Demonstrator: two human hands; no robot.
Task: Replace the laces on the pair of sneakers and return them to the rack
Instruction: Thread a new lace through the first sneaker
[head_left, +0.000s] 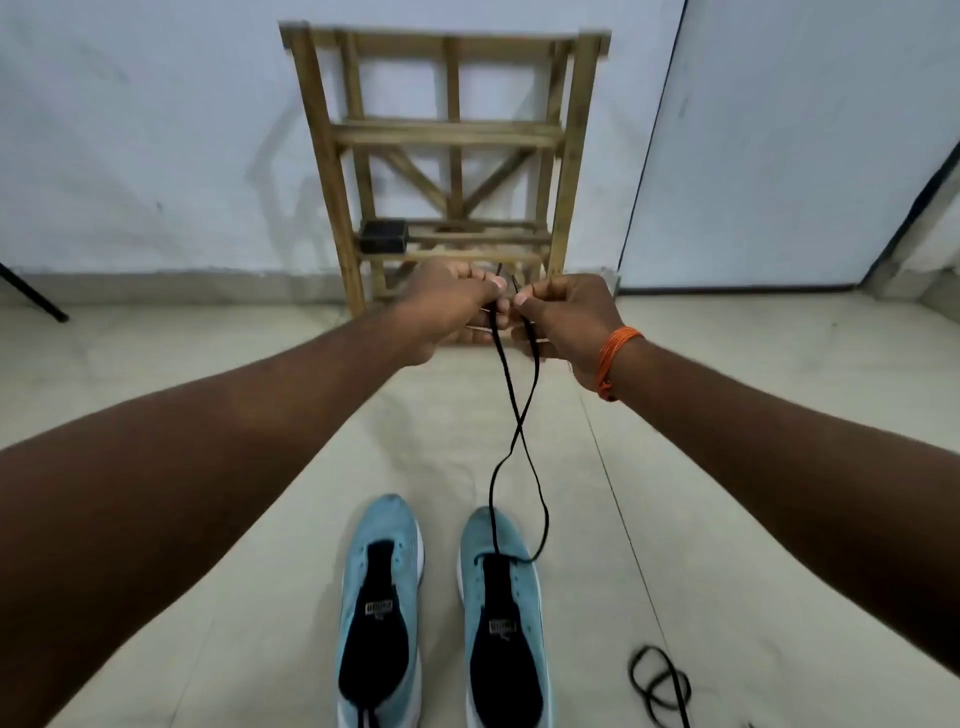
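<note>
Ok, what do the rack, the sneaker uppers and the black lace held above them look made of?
Rack: bare wood, matte and rough; tan slats with visible grain. Sneakers: light blue uppers, likely knit or mesh fabric by the fine texture; white soles, perhaps foam. Lace: black, thin, probably woven textile; it hangs limp and curves.

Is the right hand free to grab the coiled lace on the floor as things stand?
Probably not yet: the right hand pinches an end of the threaded lace. The coiled lace lies uncovered on the floor, so letting go should suffice.
</note>
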